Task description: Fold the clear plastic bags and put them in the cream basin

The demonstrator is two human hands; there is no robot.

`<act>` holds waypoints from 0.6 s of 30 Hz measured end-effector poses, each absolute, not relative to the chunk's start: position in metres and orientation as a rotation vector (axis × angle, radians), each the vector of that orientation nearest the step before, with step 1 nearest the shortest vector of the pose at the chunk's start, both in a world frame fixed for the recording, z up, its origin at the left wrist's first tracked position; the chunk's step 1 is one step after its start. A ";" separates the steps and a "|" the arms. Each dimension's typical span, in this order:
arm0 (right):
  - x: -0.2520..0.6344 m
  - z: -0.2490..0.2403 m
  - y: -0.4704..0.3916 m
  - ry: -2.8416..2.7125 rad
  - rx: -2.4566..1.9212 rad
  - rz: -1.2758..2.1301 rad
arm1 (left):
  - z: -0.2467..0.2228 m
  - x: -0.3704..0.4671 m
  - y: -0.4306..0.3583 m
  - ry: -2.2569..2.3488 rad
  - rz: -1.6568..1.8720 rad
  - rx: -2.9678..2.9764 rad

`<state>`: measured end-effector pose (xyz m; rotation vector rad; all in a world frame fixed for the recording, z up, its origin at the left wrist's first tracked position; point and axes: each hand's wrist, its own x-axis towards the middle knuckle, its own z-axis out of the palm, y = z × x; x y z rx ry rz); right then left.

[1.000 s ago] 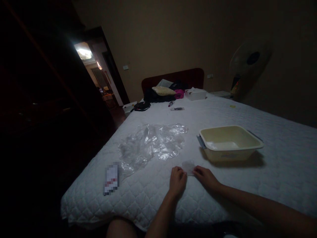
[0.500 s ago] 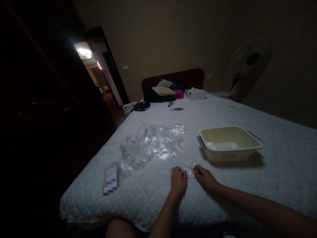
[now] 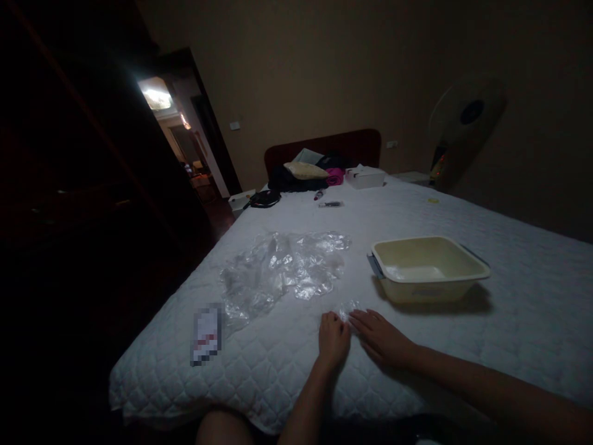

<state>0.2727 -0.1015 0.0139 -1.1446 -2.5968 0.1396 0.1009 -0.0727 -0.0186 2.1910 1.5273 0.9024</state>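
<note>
A small piece of clear plastic film (image 3: 348, 308) lies on the white quilted bed, between and just beyond my hands. My left hand (image 3: 333, 339) rests on the bed with its fingers curled closed at the film's left side. My right hand (image 3: 380, 337) lies nearly flat over the right part of the film, fingers stretched toward my left hand. Farther left, several crinkled clear plastic bags (image 3: 287, 266) are spread over the quilt. Right of them stands a cream plastic basin (image 3: 430, 287) with grey handles.
A blurred white packet (image 3: 206, 335) lies at the left edge of the bed (image 3: 259, 371). Toward the headboard are a black bag (image 3: 265, 198), a pillow (image 3: 306, 170), a white box (image 3: 365, 177) and small items. A fan (image 3: 471, 112) stands at the right.
My right hand has opened from a pinch and moved a little left, and now lies flat over the film. Less of the film shows. My left hand stays in about the same place.
</note>
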 end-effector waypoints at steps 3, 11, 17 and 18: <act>0.278 0.005 -0.096 -2.701 -1.215 0.326 | -0.019 0.103 -0.073 1.549 0.964 2.170; 0.287 -0.003 -0.093 -2.716 -1.190 0.499 | -0.019 0.108 -0.078 1.845 1.157 2.087; 0.288 -0.006 -0.092 -2.703 -1.177 0.518 | -0.028 0.097 -0.079 1.361 1.241 2.358; 0.288 -0.007 -0.092 -2.696 -1.181 0.524 | -0.031 0.096 -0.078 1.282 1.223 2.405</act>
